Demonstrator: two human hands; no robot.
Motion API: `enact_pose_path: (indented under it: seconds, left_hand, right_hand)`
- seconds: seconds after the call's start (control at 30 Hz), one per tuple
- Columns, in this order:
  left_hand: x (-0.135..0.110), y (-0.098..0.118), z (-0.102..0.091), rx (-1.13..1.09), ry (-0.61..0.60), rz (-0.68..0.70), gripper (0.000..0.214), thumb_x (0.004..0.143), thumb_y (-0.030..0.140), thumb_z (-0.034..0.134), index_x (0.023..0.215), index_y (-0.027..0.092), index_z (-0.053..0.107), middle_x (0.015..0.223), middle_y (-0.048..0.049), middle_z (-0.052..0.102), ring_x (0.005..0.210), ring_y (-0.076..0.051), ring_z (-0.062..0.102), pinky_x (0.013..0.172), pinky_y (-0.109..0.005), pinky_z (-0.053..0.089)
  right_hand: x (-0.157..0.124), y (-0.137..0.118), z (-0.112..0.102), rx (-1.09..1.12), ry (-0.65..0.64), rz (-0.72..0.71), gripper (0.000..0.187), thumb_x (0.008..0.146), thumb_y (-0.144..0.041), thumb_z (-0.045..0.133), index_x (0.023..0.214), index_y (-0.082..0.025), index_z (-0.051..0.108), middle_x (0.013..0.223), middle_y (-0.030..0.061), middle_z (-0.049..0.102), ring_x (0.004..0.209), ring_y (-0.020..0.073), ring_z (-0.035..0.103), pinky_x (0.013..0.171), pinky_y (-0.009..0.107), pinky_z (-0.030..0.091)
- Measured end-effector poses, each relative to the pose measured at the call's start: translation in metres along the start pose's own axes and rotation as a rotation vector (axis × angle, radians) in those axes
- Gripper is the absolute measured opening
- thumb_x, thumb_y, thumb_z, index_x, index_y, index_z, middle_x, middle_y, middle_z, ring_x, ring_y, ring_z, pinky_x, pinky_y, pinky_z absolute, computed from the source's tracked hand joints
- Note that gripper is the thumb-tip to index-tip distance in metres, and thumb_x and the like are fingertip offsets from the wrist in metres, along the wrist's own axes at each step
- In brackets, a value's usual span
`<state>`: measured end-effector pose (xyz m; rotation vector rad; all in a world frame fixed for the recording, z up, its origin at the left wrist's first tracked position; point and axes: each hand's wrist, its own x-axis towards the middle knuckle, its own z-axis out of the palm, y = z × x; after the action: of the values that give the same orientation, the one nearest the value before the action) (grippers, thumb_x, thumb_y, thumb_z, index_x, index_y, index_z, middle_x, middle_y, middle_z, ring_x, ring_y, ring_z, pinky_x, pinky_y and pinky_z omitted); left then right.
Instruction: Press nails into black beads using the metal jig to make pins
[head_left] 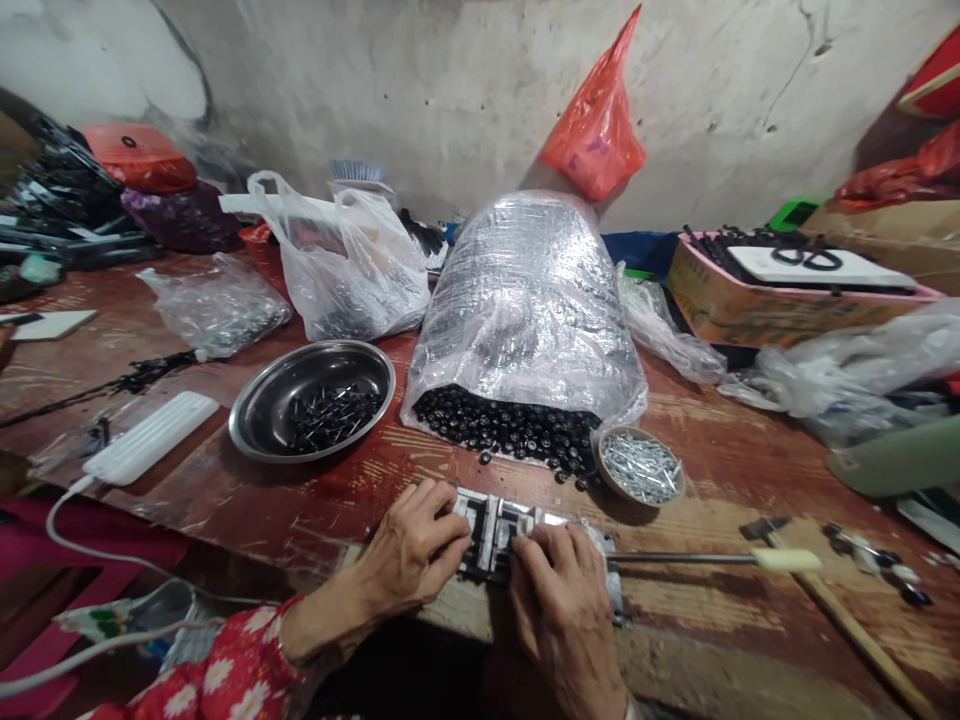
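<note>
A metal jig with slots and dark parts in it lies at the front edge of the table, between my hands. At its left end, my left hand is closed, thumb and forefinger together; whatever is between them is hidden. My right hand bends over the jig's right half, fingertips pressed down into it, and I cannot make out what they pinch. From the jig's right side sticks out a metal rod with a pale handle. Just beyond, small black round parts spill from a clear plastic sack.
A steel bowl with black-headed pins stands at left, near a white power strip. Right of the sack is a small bowl of silvery nails or pins. A hammer lies at right. Plastic bags and a box line the back.
</note>
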<state>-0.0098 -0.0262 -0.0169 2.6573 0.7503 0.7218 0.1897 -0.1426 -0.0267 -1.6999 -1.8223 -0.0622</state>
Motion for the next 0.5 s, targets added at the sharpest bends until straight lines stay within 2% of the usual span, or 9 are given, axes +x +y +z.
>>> enact_pose_path:
  seconds: [0.13, 0.23, 0.3, 0.4, 0.5]
  left_hand:
    - [0.001, -0.005, -0.006, -0.152, -0.005, -0.037, 0.01, 0.095, 0.023, 0.062, 0.094, 0.02, 0.071, 0.098, -0.0059, 0.056, 0.092, -0.02, 0.053, 0.082, -0.033, 0.043]
    - [0.008, -0.01, -0.013, -0.246, -0.015, -0.069, 0.011, 0.094, 0.027, 0.067, 0.101, 0.021, 0.071, 0.096, -0.0046, 0.058, 0.09, -0.018, 0.056, 0.081, -0.031, 0.045]
    - [0.019, -0.015, -0.015, -0.259, 0.022, -0.101, 0.011, 0.095, 0.027, 0.066, 0.102, 0.02, 0.07, 0.093, -0.0038, 0.062, 0.088, -0.017, 0.058, 0.081, -0.03, 0.046]
    - [0.044, -0.026, -0.009, -0.167, 0.09, -0.144, 0.011, 0.098, 0.023, 0.06, 0.096, 0.019, 0.07, 0.092, -0.0038, 0.067, 0.089, -0.017, 0.062, 0.083, -0.03, 0.047]
    - [0.072, -0.042, 0.004, 0.037, 0.004, -0.208, 0.01, 0.096, 0.02, 0.062, 0.1, 0.018, 0.071, 0.096, -0.0049, 0.07, 0.094, -0.02, 0.064, 0.086, -0.031, 0.048]
  right_hand:
    - [-0.002, 0.002, 0.002, -0.014, 0.055, -0.032, 0.023, 0.096, -0.011, 0.054, 0.114, -0.022, 0.061, 0.102, 0.0078, 0.058, 0.1, 0.0273, 0.049, 0.093, 0.049, 0.043]
    - [0.004, 0.008, -0.006, 0.025, -0.013, -0.015, 0.011, 0.099, -0.018, 0.056, 0.107, -0.024, 0.062, 0.097, 0.0049, 0.059, 0.092, 0.0243, 0.052, 0.084, 0.042, 0.043]
    - [0.013, 0.012, -0.013, 0.071, -0.057, 0.003, 0.005, 0.101, -0.023, 0.057, 0.103, -0.025, 0.061, 0.094, 0.0033, 0.061, 0.089, 0.0228, 0.053, 0.08, 0.039, 0.042]
    - [0.039, 0.018, -0.015, 0.117, -0.088, 0.011, 0.009, 0.104, -0.026, 0.053, 0.101, -0.025, 0.061, 0.096, 0.0036, 0.064, 0.09, 0.0217, 0.057, 0.08, 0.036, 0.043]
    - [0.074, 0.022, -0.005, 0.029, -0.207, 0.045, 0.013, 0.105, -0.026, 0.051, 0.104, -0.025, 0.064, 0.103, 0.0046, 0.067, 0.097, 0.0215, 0.06, 0.083, 0.034, 0.045]
